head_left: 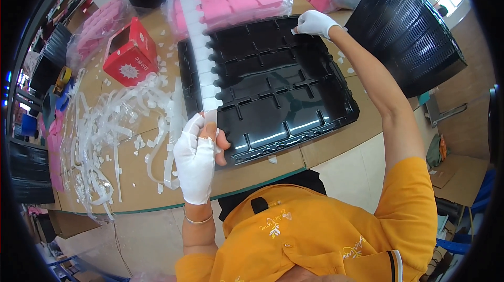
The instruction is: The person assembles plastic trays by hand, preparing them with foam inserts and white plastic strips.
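Black tray point(262, 108): right hand point(316, 23), one o'clock, pinching tab point(294, 31) (small, white); left hand point(194, 162), eight o'clock, clasping pale strip point(202, 61).

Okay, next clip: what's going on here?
A person's gloved left hand holds a long whitish strip, which extends across the left part of a black plastic tray. The gloved right hand is at the tray's far right corner, a small white piece at its fingertips. Loose translucent strips lie heaped left of the tray.

Left fingers point(222, 142) curled — right arm point(375, 77) extended forward, right fingers point(301, 25) pinched.
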Demonstrator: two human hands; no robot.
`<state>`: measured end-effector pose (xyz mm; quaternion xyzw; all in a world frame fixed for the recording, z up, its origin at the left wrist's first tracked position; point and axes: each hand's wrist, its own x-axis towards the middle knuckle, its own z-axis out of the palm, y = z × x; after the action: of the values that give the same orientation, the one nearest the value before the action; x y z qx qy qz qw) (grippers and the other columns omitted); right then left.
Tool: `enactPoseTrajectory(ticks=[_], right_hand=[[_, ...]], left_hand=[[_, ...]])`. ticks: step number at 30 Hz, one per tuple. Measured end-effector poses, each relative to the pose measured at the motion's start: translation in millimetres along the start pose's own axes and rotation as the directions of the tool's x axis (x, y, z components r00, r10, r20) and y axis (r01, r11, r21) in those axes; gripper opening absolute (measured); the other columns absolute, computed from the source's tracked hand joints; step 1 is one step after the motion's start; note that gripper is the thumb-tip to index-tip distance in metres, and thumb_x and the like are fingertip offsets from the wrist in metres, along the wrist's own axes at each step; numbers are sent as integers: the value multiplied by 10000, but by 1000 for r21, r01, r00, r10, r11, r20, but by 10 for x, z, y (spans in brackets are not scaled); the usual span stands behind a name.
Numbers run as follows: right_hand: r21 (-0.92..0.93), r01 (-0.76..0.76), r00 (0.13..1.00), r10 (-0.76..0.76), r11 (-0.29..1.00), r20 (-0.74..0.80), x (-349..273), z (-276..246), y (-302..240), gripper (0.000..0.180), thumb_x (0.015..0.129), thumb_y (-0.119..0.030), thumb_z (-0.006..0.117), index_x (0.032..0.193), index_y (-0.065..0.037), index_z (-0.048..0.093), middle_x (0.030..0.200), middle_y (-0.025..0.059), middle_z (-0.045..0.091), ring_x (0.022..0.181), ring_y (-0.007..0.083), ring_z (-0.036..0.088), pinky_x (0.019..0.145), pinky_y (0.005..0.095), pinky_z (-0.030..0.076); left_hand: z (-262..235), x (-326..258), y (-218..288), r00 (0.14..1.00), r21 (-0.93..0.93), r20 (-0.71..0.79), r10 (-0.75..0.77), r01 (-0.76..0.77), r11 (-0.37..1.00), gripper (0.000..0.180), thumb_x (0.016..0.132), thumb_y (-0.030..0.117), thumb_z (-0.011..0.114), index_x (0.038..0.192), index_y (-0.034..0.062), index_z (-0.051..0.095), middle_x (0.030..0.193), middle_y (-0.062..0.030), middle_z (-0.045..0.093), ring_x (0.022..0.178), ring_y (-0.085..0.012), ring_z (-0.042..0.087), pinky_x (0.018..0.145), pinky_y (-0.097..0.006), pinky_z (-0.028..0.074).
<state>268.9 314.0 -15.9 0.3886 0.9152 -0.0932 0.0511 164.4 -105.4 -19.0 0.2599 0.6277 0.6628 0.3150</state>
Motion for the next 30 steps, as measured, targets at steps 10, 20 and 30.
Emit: enactPoseTrajectory(ticks=[10, 20, 30], right_hand=[[-95, 20, 1000, -20, 995, 5, 24, -55, -41, 441, 844, -433, 661, 963, -15, 735, 983, 206, 707, 928, 368, 673, 864, 432, 510], [337, 16, 997, 12, 941, -80, -52, -57, 164, 305, 813, -332, 660, 864, -35, 705, 690, 90, 597, 612, 215, 580, 554, 361, 485], [-56, 197, 975, -202, 979, -94, -26, 49, 121, 401, 783, -402, 696, 868, -11, 730, 907, 214, 697, 885, 394, 666, 822, 447, 525]], left_hand=[[72, -30, 58, 997, -125, 57, -46, 53, 991, 270, 1008, 148, 524, 1186, -38, 608, 863, -97, 674, 612, -95, 605, 572, -201, 448], [63, -83, -38, 996, -253, 82, -19, 39, 967, 342, 987, 82, 549, 1294, -69, 548, 906, -123, 665, 643, -130, 623, 722, -278, 552], [185, -76, 15, 992, -254, 130, -1, 35, 966, 419, 966, 58, 570, 1341, -103, 476, 983, -158, 661, 648, -159, 621, 748, -331, 568]])
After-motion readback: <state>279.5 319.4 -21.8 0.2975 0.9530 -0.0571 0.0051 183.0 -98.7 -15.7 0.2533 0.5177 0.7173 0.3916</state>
